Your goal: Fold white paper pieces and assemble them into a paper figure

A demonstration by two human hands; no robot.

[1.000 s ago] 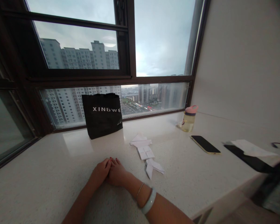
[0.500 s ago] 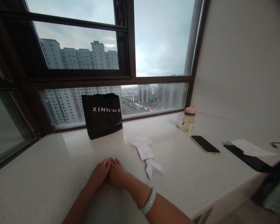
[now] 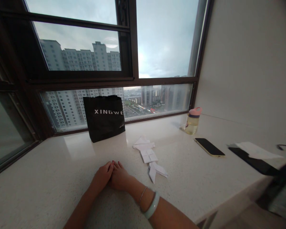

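My left hand (image 3: 103, 174) and my right hand (image 3: 119, 178) rest against each other on the pale speckled counter. Their fingers are curled in and meet at the front, where some red nails show; nothing can be seen held in them. On the right wrist are a thin beaded bracelet and a pale green bangle (image 3: 153, 205). Just right of the hands lie folded white papers: a pointed, hat-like piece (image 3: 143, 144), a square piece with crossed creases (image 3: 149, 156), and a forked piece (image 3: 157, 170). They touch or nearly touch in a slanting row.
A black paper bag (image 3: 104, 122) with white lettering stands by the window. To the right are a bottle (image 3: 192, 122) with a pink lid and a phone (image 3: 209, 147). Farther right, white paper (image 3: 256, 150) partly covers a flat black object (image 3: 252, 162) near the counter's edge.
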